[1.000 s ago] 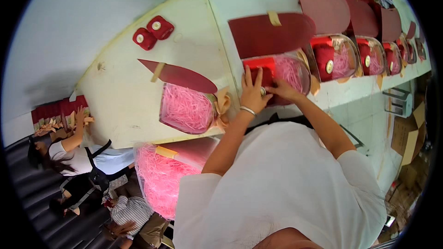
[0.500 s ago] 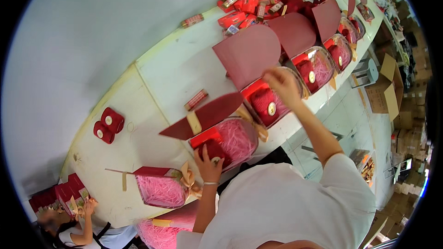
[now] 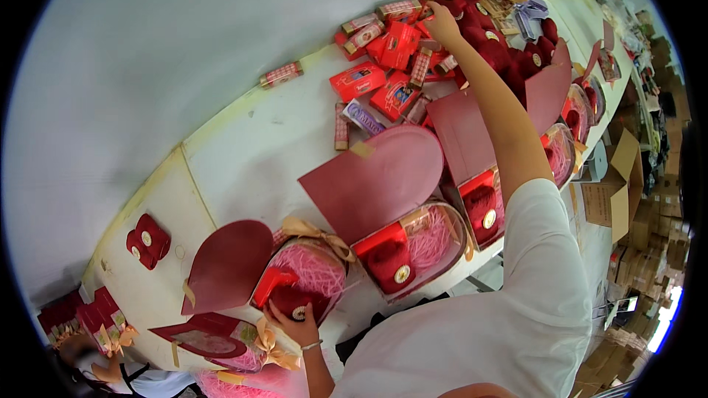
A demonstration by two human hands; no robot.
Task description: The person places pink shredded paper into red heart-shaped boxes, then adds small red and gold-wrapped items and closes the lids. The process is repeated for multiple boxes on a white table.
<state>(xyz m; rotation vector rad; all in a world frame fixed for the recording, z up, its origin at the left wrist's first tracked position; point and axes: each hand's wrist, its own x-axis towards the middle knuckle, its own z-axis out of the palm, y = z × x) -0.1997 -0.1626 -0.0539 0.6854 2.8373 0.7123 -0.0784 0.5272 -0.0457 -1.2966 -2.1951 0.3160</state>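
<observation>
My left hand (image 3: 299, 328) grips the near edge of an open arch-shaped gift box (image 3: 258, 296), fingers over its rim beside a dark red fuzzy bundle (image 3: 290, 302) with a round label. Pink shredded paper (image 3: 313, 269) fills the box's other side, and a tan ribbon bow (image 3: 318, 236) hangs at its edge. My right hand (image 3: 444, 27) reaches far across the table into a pile of red cartons (image 3: 399, 44) and wrapped bars (image 3: 398, 9). Its fingers are bent together over the pile; what they hold, if anything, is hidden.
Further open gift boxes (image 3: 393, 298) line the near edge, lids (image 3: 372, 180) folded back. Two dark red bundles (image 3: 147, 239) lie at the left. Another person (image 3: 103, 372) works at the table's left end. Cardboard cartons (image 3: 612, 195) stand on the floor at right.
My right hand has moved from above the neighbouring gift box to the far pile. My left hand stays at its box. The whole view has shifted, bringing more of the pile into sight.
</observation>
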